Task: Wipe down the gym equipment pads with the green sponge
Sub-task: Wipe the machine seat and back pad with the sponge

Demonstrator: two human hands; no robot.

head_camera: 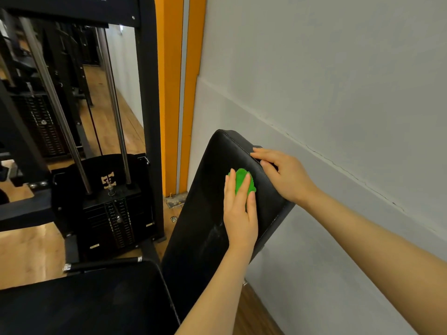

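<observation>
Past the near seat pad [84,303], the left hand [239,211] is pressing the green sponge [243,181] flat-fingered on the back pad [205,201], which is running lengthwise away, while the right hand [283,175] is gripping its right edge.

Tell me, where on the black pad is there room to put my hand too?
The back pad is bare below the left hand, and above the green sponge toward its top. The right hand grips the wall-side edge, so that part is crowded. The seat pad is bare too.
</observation>
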